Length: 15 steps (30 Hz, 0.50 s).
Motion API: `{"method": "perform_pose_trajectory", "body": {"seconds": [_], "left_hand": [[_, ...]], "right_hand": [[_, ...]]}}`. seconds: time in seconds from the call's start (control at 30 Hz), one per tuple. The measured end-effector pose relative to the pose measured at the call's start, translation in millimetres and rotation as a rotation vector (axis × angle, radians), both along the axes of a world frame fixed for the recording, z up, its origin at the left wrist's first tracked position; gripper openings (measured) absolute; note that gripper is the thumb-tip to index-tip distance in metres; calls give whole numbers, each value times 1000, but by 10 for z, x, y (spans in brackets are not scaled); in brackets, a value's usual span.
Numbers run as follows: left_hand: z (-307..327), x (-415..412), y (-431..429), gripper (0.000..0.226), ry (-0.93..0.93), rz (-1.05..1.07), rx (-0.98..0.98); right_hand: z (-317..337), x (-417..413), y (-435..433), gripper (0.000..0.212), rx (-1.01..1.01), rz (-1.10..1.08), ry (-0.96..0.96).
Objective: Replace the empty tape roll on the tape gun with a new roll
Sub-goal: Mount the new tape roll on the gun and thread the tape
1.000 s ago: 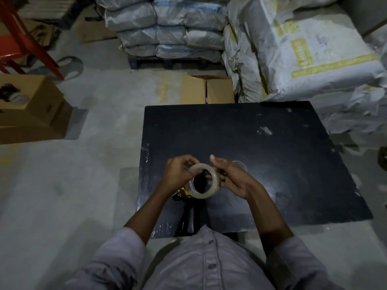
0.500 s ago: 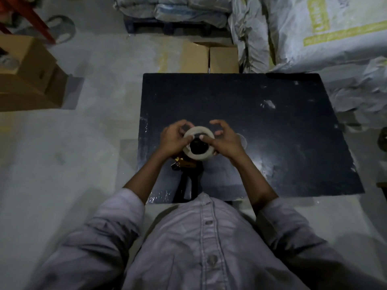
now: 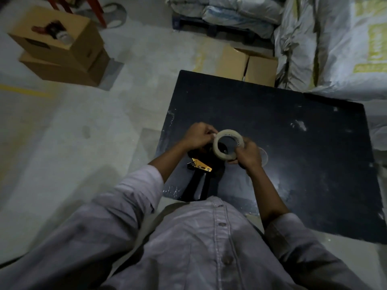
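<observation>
A pale tape roll (image 3: 219,152) is held above the near edge of the black table (image 3: 293,143). My right hand (image 3: 249,155) grips its right side. At the roll's upper left rim my left hand (image 3: 199,136) pinches it with the fingertips. Under the roll lies the black tape gun (image 3: 201,174) with a yellow metal plate, its handle pointing toward my body. A second, clear ring-shaped object (image 3: 264,156) lies on the table, mostly hidden behind my right hand.
Two stacked cardboard boxes (image 3: 60,49) stand on the concrete floor at the far left. Another cardboard box (image 3: 247,63) sits just beyond the table's far edge. Large white sacks (image 3: 335,42) pile up at the back right.
The view has swung and tilted, so the table now sits right of centre. The roll has turned in my hands, and the tape gun's yellow plate shows more below it.
</observation>
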State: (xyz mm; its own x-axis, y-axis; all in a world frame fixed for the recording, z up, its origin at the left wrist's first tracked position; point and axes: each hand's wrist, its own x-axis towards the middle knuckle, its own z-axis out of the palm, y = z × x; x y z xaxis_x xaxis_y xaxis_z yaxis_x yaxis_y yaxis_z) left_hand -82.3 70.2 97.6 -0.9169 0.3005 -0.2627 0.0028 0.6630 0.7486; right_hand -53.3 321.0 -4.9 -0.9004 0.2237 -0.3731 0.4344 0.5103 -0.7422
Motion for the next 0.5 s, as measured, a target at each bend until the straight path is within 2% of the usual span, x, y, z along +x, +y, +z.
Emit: {"method": "perform_pose_trajectory", "body": {"seconds": [0.07,0.13,0.27,0.5], "left_hand": [[-59,-38,4,26,83,-78,-158],[-66,-29,3,27,92,-97,-226],[-157,6,-44,25,-47,-48,-84],[-292,51,-115,23,-205,80,44]], "right_hand": [[-242,-92,65,62,13,68,-43],[-36,-78,18,51,54,112,-87],[532,-37,-87,26,145,103,-76],[502,-96,-160,25,151,126,-52]]}}
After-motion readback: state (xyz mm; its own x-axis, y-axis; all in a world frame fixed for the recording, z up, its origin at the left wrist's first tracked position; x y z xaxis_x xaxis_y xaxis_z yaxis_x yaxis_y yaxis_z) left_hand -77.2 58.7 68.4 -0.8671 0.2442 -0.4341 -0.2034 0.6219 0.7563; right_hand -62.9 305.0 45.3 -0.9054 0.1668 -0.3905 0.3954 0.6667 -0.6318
